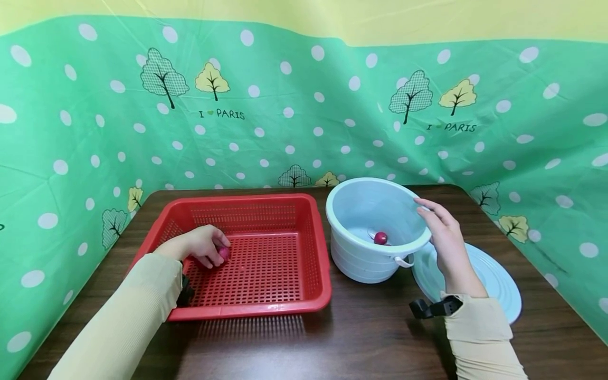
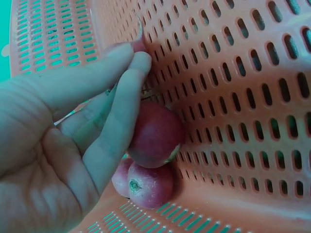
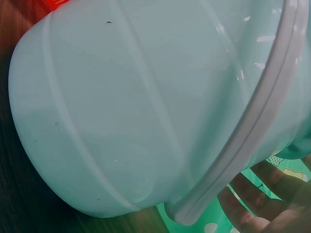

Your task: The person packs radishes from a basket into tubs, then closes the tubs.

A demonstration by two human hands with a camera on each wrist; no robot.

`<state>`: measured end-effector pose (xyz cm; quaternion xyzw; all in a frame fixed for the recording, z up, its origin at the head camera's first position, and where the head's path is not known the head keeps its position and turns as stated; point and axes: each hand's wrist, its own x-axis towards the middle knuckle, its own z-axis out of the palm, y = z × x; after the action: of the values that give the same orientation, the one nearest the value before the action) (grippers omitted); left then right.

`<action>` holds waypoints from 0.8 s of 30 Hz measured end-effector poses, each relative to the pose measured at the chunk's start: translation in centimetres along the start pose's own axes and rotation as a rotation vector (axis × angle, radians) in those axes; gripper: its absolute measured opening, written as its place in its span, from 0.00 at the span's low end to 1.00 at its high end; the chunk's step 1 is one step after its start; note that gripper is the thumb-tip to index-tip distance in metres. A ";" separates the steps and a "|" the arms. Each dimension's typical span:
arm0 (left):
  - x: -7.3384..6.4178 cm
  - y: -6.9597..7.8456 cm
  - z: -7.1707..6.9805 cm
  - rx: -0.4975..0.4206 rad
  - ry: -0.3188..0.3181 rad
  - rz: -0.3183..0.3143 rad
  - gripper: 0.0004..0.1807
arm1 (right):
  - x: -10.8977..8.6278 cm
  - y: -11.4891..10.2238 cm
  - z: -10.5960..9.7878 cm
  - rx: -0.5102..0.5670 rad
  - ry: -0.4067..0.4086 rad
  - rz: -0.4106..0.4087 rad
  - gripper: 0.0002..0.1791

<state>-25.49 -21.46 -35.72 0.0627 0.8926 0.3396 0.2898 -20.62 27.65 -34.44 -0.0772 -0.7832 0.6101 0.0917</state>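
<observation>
Inside the red basket [image 1: 320, 253], my left hand [image 1: 207, 247] pinches a radish [image 2: 139, 44] between thumb and fingertips; its thin root points up in the left wrist view, and the fingers hide most of it. Just beyond those fingers lie a round dark-red radish [image 2: 158, 136] and another radish [image 2: 151, 187] against the basket's slotted surface. My right hand [image 1: 446, 240] is at the right rim of the light-blue bucket [image 1: 366, 264], its fingers extended and fingertips touching the rim. A red radish [image 1: 380, 238] lies at the bottom of the bucket.
A light-blue lid [image 1: 496, 279] lies on the dark wooden table [image 1: 361, 338], right of the bucket and partly under my right arm. The bucket's handle [image 3: 243, 131] hangs on its near side. A green dotted cloth [image 1: 285, 132] walls the table's back and sides.
</observation>
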 end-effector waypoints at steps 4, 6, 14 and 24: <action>0.0 0.1 0.1 0.016 0.004 0.006 0.21 | 0.0 0.1 0.0 0.005 -0.003 -0.002 0.27; 0.1 0.1 0.0 0.024 0.009 0.013 0.20 | 0.0 0.1 -0.1 0.003 0.000 -0.004 0.27; -0.2 0.9 -0.1 0.037 0.039 0.038 0.19 | -0.1 0.0 0.0 0.001 -0.008 -0.010 0.27; -0.2 2.7 0.6 0.069 0.030 0.076 0.19 | -0.2 0.0 0.0 0.003 -0.004 -0.013 0.27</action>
<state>-25.21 -19.14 -34.25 0.1013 0.9050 0.3202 0.2609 -20.43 27.61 -34.45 -0.0706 -0.7830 0.6108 0.0942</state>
